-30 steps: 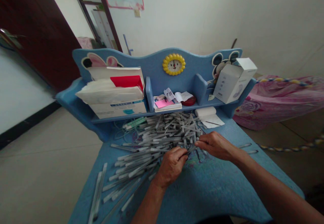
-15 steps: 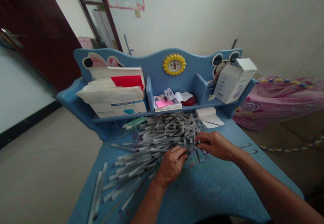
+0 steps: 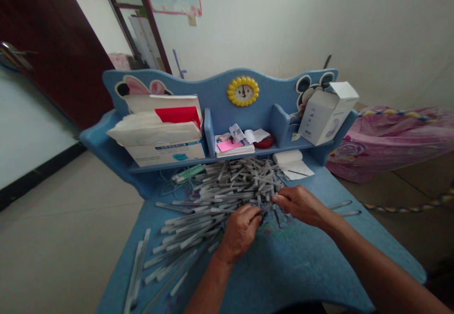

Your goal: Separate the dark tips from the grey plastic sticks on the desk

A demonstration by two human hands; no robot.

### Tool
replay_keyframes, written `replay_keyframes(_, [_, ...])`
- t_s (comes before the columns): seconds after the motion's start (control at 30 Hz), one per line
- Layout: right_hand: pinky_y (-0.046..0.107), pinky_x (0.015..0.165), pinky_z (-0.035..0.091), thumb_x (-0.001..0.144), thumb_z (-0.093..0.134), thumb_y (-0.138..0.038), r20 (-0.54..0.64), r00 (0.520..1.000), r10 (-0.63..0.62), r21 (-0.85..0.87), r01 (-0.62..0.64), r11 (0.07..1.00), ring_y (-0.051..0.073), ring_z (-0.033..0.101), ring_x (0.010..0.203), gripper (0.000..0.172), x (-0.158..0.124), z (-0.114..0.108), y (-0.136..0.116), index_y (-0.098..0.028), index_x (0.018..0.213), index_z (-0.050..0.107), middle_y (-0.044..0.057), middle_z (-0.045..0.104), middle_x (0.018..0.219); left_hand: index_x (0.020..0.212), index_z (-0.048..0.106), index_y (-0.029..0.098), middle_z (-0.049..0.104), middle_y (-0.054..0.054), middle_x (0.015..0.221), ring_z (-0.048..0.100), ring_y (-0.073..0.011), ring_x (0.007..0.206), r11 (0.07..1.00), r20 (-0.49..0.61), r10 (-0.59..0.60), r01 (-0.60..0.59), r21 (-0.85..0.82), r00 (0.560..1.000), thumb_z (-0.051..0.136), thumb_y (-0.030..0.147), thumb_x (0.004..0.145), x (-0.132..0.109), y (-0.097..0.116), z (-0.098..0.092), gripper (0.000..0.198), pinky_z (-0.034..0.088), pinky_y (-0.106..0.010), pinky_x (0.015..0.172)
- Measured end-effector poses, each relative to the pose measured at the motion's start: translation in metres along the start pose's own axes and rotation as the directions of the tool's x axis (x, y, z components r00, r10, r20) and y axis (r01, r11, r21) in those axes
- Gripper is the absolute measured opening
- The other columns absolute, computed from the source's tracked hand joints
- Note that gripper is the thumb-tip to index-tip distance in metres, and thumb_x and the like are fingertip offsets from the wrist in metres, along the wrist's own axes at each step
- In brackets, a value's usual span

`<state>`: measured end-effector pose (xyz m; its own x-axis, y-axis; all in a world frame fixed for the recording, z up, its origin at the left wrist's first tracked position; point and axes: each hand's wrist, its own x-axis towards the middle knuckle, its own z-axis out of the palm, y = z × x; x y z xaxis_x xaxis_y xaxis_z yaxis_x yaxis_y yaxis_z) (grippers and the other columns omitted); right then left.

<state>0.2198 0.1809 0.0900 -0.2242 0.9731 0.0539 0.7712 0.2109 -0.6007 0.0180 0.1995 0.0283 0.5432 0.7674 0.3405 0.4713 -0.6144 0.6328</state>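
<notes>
My left hand (image 3: 241, 230) is closed around a slim pen (image 3: 266, 207) with a translucent barrel, just in front of a large heap of similar pens (image 3: 234, 181). At the other end of that pen, my right hand (image 3: 297, 202) is closed, its thumb and fingers pinched together over the tip. The fingers hide much of the pen. To the left of my left hand, several pens (image 3: 184, 233) lie roughly side by side, some with dark ends. A thin dark piece (image 3: 277, 218) lies on the table below my right fingertips.
The blue table (image 3: 301, 266) carries a shelf with a yellow clock (image 3: 243, 91), a mask box (image 3: 170, 153) full of papers and a white carton (image 3: 326, 115). A paper roll (image 3: 288, 157) lies behind my right hand. Two pens (image 3: 349, 213) rest near the right edge.
My right hand has shifted slightly left, and its fingers have closed further over the pen's end. My left hand stays almost in place.
</notes>
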Motion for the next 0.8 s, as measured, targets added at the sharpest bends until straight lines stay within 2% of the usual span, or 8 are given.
replay_keyframes(0.13, [0.02,0.049,0.029,0.082,0.051,-0.031,0.003,1.0,-0.017,0.052,0.017,0.998,0.009,0.044,0.05,0.016,-0.001,0.001,0.001,-0.018,0.082,0.06,-0.005,0.05,0.054,0.084,0.062,0.019,0.058,-0.001,0.073,0.056,-0.0131,0.071,1.0,-0.01,0.001,0.0,0.025,1.0,0.049,0.017,0.083,0.0,0.0,0.001,0.014,0.042,-0.021,0.061])
replay_keyframes(0.2, [0.02,0.05,0.029,0.083,0.049,-0.029,0.001,0.999,-0.033,0.039,0.033,0.999,0.008,0.044,0.05,0.018,-0.001,0.003,0.003,-0.017,0.075,0.059,-0.005,0.048,0.053,0.083,0.062,0.019,0.058,-0.001,0.073,0.056,-0.0133,0.071,0.999,-0.008,0.003,-0.003,0.033,1.0,0.049,0.016,0.083,0.001,0.0,0.001,0.013,0.042,-0.022,0.061])
replay_keyframes(0.3, [0.021,0.049,0.028,0.087,0.042,-0.038,-0.018,1.0,-0.01,-0.01,0.01,1.0,0.009,0.042,0.049,0.038,-0.001,0.005,0.004,-0.016,0.058,0.053,-0.004,0.044,0.049,0.086,0.062,0.018,0.059,-0.002,0.075,0.057,-0.0139,0.073,1.0,-0.009,0.008,-0.008,0.029,1.0,0.049,0.017,0.083,0.0,0.001,0.001,0.013,0.042,-0.022,0.063])
replay_keyframes(0.37, [0.021,0.048,0.028,0.085,0.045,-0.04,-0.021,1.0,0.007,0.002,-0.007,1.0,0.009,0.042,0.049,0.033,-0.001,0.005,0.004,-0.016,0.065,0.057,-0.004,0.045,0.05,0.087,0.062,0.019,0.059,-0.002,0.075,0.057,-0.0141,0.073,1.0,-0.009,0.005,-0.004,0.029,1.0,0.05,0.016,0.083,0.0,0.001,0.001,0.013,0.043,-0.023,0.064])
replay_keyframes(0.47, [0.02,0.05,0.03,0.083,0.05,-0.032,-0.014,1.0,-0.016,0.054,0.016,0.998,0.009,0.046,0.052,0.02,-0.001,0.006,0.004,-0.018,0.073,0.059,-0.004,0.05,0.055,0.086,0.063,0.019,0.058,-0.002,0.074,0.056,-0.0142,0.073,0.999,-0.006,0.0,0.001,0.041,1.0,0.051,0.016,0.082,-0.001,0.001,0.002,0.013,0.043,-0.023,0.064])
replay_keyframes(0.6, [0.02,0.048,0.03,0.087,0.042,-0.036,-0.032,0.999,0.021,0.057,-0.02,0.998,0.009,0.044,0.049,0.036,-0.001,0.007,0.004,-0.016,0.058,0.05,-0.004,0.046,0.049,0.085,0.062,0.019,0.058,-0.002,0.076,0.056,-0.0146,0.074,0.998,-0.006,0.002,-0.002,0.055,1.0,0.051,0.017,0.082,-0.001,0.001,0.003,0.011,0.044,-0.024,0.067])
replay_keyframes(0.73, [0.019,0.048,0.032,0.082,0.05,-0.032,-0.016,1.0,0.02,0.12,-0.018,0.993,0.009,0.046,0.05,0.019,-0.002,0.01,0.006,-0.017,0.073,0.057,-0.004,0.051,0.055,0.083,0.061,0.019,0.058,-0.002,0.074,0.056,-0.0149,0.074,0.996,-0.018,0.012,-0.011,0.093,1.0,0.052,0.016,0.082,-0.001,0.002,0.003,0.01,0.043,-0.024,0.065])
replay_keyframes(0.8, [0.019,0.048,0.034,0.08,0.051,-0.027,-0.02,0.999,0.035,0.16,-0.032,0.987,0.009,0.047,0.05,0.013,-0.001,0.013,0.007,-0.017,0.073,0.057,-0.004,0.052,0.055,0.08,0.06,0.019,0.058,-0.002,0.072,0.056,-0.0151,0.073,0.992,-0.029,0.031,-0.027,0.126,0.999,0.052,0.016,0.082,-0.001,0.002,0.004,0.009,0.043,-0.025,0.063])
